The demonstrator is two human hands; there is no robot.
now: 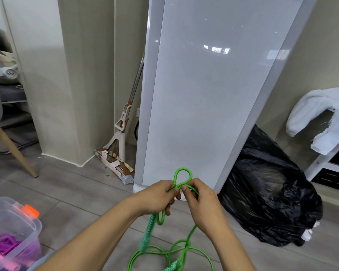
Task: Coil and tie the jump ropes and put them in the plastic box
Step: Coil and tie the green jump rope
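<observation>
Rope (181, 173) loops above left hand (156, 198) and right hand (203, 206); fingers (186, 190) pinch its crossing.

A mop (123, 122) leans in the corner beside a white panel (204, 94), a black bag (266, 192) right of it.

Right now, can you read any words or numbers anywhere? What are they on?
No text can be read here.
mop: a small dark mark on its white frame, too blurred to read.
cardboard sleeve on the mop head: brownish print, too small to read.
green jump rope: only a pattern on its handle, no letters.
plastic box: no label shows.
</observation>
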